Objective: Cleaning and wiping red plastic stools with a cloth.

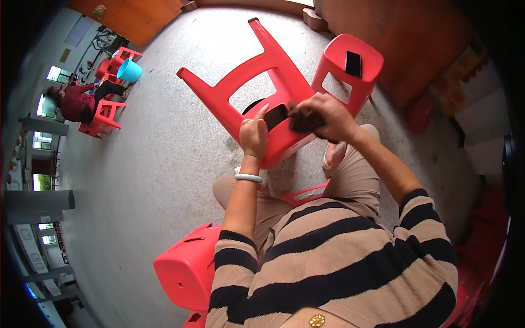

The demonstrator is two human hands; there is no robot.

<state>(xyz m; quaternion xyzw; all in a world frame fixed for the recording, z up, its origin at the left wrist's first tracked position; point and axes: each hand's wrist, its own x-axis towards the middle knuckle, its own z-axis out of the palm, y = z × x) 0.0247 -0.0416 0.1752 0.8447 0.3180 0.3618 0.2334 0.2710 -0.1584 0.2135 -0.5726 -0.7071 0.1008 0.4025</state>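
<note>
A red plastic stool [283,82] lies tipped on its side in front of my knees, its legs pointing away from me. My left hand [253,137] is over its near part, index finger extended and the other fingers curled; whether it pinches something thin cannot be seen. My right hand [330,117] grips a dark brown, motion-blurred object [303,119] that I cannot identify. Between the hands a dark flat rectangular piece [277,117] shows on the stool. Beyond it, a black curved edge [253,105] is partly hidden by the stool.
An upright red stool [334,51] at the right bears a black phone-like slab [353,64]. Another red stool [184,270] stands by my left side. Far left, a person [80,100] sits near a blue bucket [130,70]. Wooden doors [393,37] border the grey floor [135,176].
</note>
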